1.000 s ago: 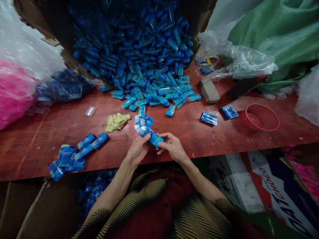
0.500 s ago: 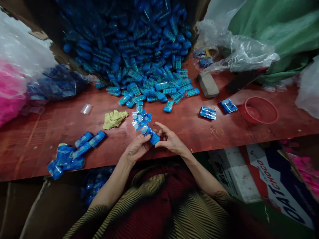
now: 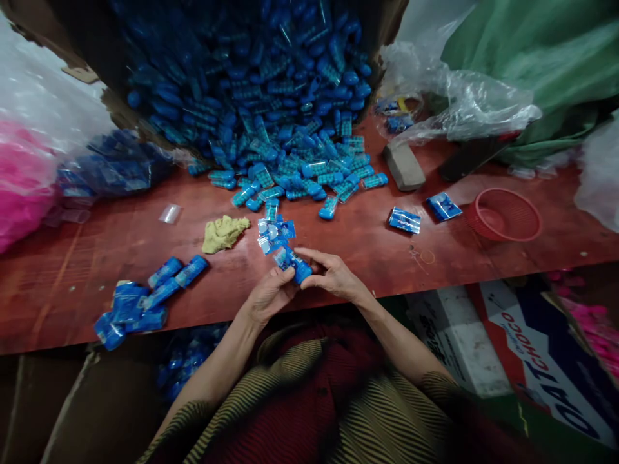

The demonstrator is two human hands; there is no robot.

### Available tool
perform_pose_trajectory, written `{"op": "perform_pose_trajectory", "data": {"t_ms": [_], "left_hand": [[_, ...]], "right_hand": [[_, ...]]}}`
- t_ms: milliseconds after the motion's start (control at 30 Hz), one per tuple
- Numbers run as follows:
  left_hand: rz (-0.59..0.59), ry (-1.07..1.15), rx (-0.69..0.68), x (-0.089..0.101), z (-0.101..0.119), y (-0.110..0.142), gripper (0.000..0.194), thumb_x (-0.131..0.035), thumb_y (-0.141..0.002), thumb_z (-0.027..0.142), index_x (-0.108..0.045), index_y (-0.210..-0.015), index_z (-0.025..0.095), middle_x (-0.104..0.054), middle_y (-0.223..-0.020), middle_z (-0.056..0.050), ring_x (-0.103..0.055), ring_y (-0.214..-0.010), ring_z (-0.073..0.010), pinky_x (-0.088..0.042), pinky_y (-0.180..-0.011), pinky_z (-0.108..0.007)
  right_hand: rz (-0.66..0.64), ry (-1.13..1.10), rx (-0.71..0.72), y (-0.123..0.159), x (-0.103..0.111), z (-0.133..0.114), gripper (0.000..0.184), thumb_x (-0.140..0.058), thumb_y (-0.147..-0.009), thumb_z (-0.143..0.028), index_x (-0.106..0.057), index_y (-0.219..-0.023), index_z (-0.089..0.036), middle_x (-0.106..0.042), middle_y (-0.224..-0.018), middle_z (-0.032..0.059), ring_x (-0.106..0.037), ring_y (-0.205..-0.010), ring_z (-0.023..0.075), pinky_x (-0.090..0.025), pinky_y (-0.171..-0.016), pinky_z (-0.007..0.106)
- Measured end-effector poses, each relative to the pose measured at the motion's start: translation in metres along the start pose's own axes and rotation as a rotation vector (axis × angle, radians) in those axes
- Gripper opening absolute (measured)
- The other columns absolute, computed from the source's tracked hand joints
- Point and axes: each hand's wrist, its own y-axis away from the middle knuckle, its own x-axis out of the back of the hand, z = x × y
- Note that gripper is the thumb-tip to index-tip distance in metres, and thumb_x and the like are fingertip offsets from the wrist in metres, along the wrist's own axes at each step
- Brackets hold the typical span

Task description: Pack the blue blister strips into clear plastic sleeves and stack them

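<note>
Near the table's front edge, a small blue bottle in a printed sleeve (image 3: pixel 293 264) is held between my two hands, lying tilted. My left hand (image 3: pixel 271 293) is closed on it from below, its thumb pressing the near side. My right hand (image 3: pixel 333 276) grips the bottle's right end between thumb and curled fingers. Just beyond my fingertips lies a small heap of flat blue printed labels (image 3: pixel 275 233). Left of the heap sits a crumpled yellow-green lump (image 3: pixel 225 233), perhaps cloth or putty. Several blue wrapped bottles (image 3: pixel 165 290) are gathered at the front left.
A large box spills a heap of small blue-capped bottles (image 3: pixel 290 154) onto the red table (image 3: pixel 338 235). To the right are a grey block (image 3: pixel 404 166), two blue label bundles (image 3: pixel 404 220) and a red plastic basket (image 3: pixel 505 216). Plastic bags (image 3: pixel 111 164) flank both sides.
My right fingers have come in closer over the bottle's end, where the index finger was stretched out before. The bottle has turned slightly in my hands. The view has shifted a little.
</note>
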Motion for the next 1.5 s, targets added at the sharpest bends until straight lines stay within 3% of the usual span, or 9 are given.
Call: {"op": "perform_pose_trajectory", "data": {"t_ms": [100, 167, 267, 467, 600, 700, 833, 1067, 1500], "left_hand": [[0.040, 0.029, -0.044, -0.005, -0.007, 0.001, 0.017, -0.075, -0.067, 0.021, -0.067, -0.078, 0.012, -0.069, -0.076, -0.005, -0.066, -0.074, -0.0150, -0.052, -0.078, -0.025], [0.073, 0.050, -0.069, -0.008, -0.012, 0.002, 0.017, -0.074, -0.068, 0.024, -0.067, -0.076, 0.012, -0.069, -0.074, -0.004, -0.064, -0.070, -0.0132, -0.052, -0.078, -0.025], [0.104, 0.063, -0.093, -0.011, -0.017, 0.004, 0.018, -0.074, -0.069, 0.028, -0.067, -0.076, 0.013, -0.068, -0.072, -0.003, -0.064, -0.072, -0.0140, -0.052, -0.079, -0.027], [0.046, -0.004, -0.072, -0.014, -0.013, 0.005, 0.020, -0.078, -0.064, 0.026, -0.069, -0.075, 0.012, -0.070, -0.074, -0.005, -0.065, -0.077, -0.0166, -0.051, -0.081, -0.028], [0.047, -0.005, -0.122, -0.016, -0.014, 0.005, 0.023, -0.079, -0.062, 0.028, -0.069, -0.076, 0.013, -0.070, -0.075, -0.004, -0.064, -0.072, -0.0135, -0.051, -0.078, -0.025], [0.050, 0.019, -0.140, -0.017, -0.018, 0.005, 0.025, -0.079, -0.063, 0.028, -0.069, -0.079, 0.012, -0.071, -0.077, -0.004, -0.065, -0.075, -0.0138, -0.051, -0.081, -0.026], [0.066, 0.086, -0.082, -0.015, -0.022, 0.006, 0.026, -0.077, -0.066, 0.027, -0.067, -0.085, 0.012, -0.071, -0.082, -0.005, -0.067, -0.082, -0.0169, -0.050, -0.089, -0.032], [0.107, 0.144, -0.049, -0.010, -0.021, 0.006, 0.016, -0.071, -0.073, 0.024, -0.066, -0.082, 0.012, -0.072, -0.084, -0.004, -0.067, -0.083, -0.0166, -0.049, -0.091, -0.034], [0.050, -0.001, -0.134, -0.014, -0.020, 0.010, 0.024, -0.073, -0.071, 0.027, -0.068, -0.087, 0.010, -0.072, -0.082, -0.006, -0.067, -0.087, -0.0196, -0.049, -0.092, -0.037]], "right_hand": [[0.010, 0.003, -0.015, 0.001, -0.001, 0.002, 0.064, -0.073, -0.069, -0.038, -0.052, -0.129, -0.030, -0.065, -0.089, -0.0024, -0.057, -0.076, 0.0135, -0.047, -0.074, 0.027], [0.035, 0.002, -0.044, 0.002, -0.003, 0.004, 0.065, -0.073, -0.070, -0.038, -0.050, -0.131, -0.030, -0.057, -0.071, -0.0060, -0.049, -0.063, 0.0102, -0.044, -0.064, 0.023], [0.068, -0.020, -0.074, 0.004, -0.005, 0.007, 0.063, -0.073, -0.070, -0.036, -0.052, -0.129, -0.029, -0.045, -0.062, -0.0080, -0.040, -0.056, 0.0082, -0.039, -0.057, 0.021], [0.024, -0.177, -0.123, 0.004, -0.001, 0.008, 0.067, -0.074, -0.068, -0.037, -0.051, -0.129, -0.025, -0.043, -0.065, -0.0072, -0.037, -0.058, 0.0081, -0.038, -0.059, 0.022], [0.043, -0.219, -0.156, 0.005, -0.004, 0.011, 0.067, -0.076, -0.065, -0.037, -0.053, -0.127, -0.026, -0.046, -0.067, -0.0063, -0.038, -0.059, 0.0087, -0.040, -0.060, 0.023], [0.102, -0.254, -0.173, 0.007, -0.006, 0.013, 0.063, -0.077, -0.065, -0.037, -0.056, -0.124, -0.026, -0.050, -0.071, -0.0046, -0.040, -0.061, 0.0093, -0.040, -0.061, 0.023], [0.029, -0.349, -0.209, 0.010, -0.003, 0.013, 0.048, -0.071, -0.072, -0.032, -0.060, -0.118, -0.024, -0.055, -0.080, -0.0023, -0.045, -0.065, 0.0092, -0.041, -0.063, 0.023], [0.014, -0.398, -0.239, 0.007, -0.002, 0.005, 0.044, -0.063, -0.076, -0.026, -0.058, -0.120, -0.021, -0.041, -0.064, -0.0062, -0.038, -0.058, 0.0078, -0.036, -0.057, 0.021], [-0.045, -0.420, -0.230, 0.009, -0.002, 0.006, 0.040, -0.063, -0.076, -0.026, -0.061, -0.116, -0.022, -0.060, -0.086, -0.0005, -0.050, -0.073, 0.0111, -0.043, -0.072, 0.026]]}}
